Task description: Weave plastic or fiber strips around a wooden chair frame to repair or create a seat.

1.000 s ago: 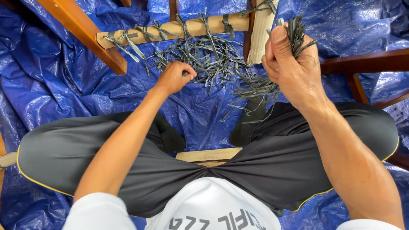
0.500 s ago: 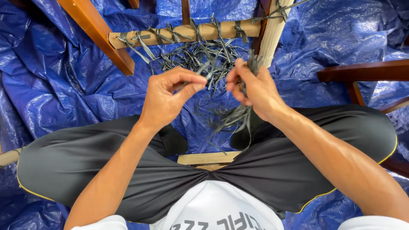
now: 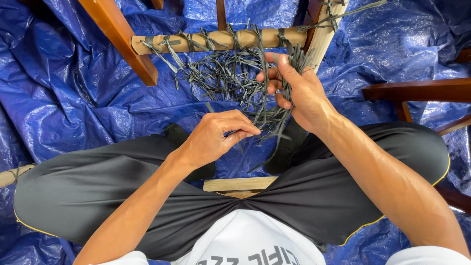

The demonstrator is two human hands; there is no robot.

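Observation:
A bundle of dark flat strands hangs from my right hand, whose fingers are wrapped around its upper part. My left hand is just below and to the left, pinching the lower ends of a few strands between thumb and fingers. More loose dark strands lie in a heap on the blue tarp beyond my hands. Behind them runs a pale horizontal wooden rail with several strands knotted around it.
Reddish wooden chair legs slant down from the rail's left end, and a pale post stands at its right end. Dark wooden rails lie at the right. A light wooden bar sits between my crossed legs.
My right hand came down from high on the right, then shifted up toward the rail with the bundle. My left hand left the heap, pinched the strand ends and drew them downward.

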